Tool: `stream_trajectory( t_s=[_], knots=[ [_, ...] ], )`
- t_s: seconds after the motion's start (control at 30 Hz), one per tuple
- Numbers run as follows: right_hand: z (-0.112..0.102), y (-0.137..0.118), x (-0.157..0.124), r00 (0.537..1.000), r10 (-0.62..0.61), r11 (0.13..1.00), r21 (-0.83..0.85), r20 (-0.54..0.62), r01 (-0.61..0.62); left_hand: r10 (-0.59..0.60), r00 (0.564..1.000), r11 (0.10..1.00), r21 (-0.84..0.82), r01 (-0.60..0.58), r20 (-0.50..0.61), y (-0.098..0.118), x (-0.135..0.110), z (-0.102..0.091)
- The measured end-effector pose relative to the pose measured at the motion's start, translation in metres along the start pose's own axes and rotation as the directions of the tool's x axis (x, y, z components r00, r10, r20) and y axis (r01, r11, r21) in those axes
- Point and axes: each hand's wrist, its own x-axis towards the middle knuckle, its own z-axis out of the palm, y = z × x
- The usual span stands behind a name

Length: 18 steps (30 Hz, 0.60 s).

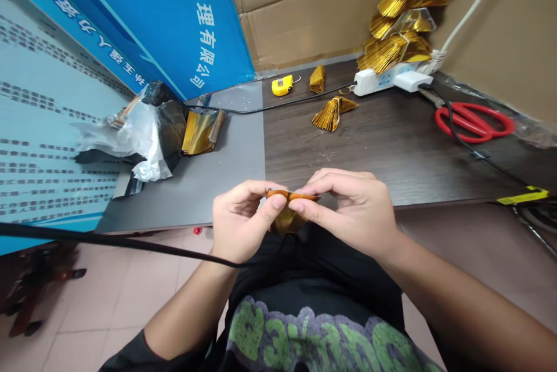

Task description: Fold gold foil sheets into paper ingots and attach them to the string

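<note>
A sheet of gold foil paper is pinched between my two hands over my lap, just off the front edge of the desk. Its top edge looks folded over, with the orange-gold strip under my thumbs. My left hand grips the left side between thumb and fingers. On the right side, my right hand holds it the same way, the two thumb tips close together. Beyond my hands lie a pleated gold foil fan and a small folded gold piece.
A stack of gold foil sheets lies beside crumpled plastic wrapping. Along the back are a yellow tape measure, a white power strip and piled gold fans. Red-handled scissors rest at right. A black cable crosses the left foreground.
</note>
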Motion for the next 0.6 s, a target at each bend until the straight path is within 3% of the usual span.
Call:
stream_trajectory(
  t_s=[0.6],
  knots=[
    [0.0065, 0.0009, -0.0001, 0.997, 0.069, 0.996, 0.053, 0.023, -0.07, -0.009, 1.0, 1.0, -0.021, 0.009, -0.003, -0.0015, -0.0024, -0.0058]
  ],
)
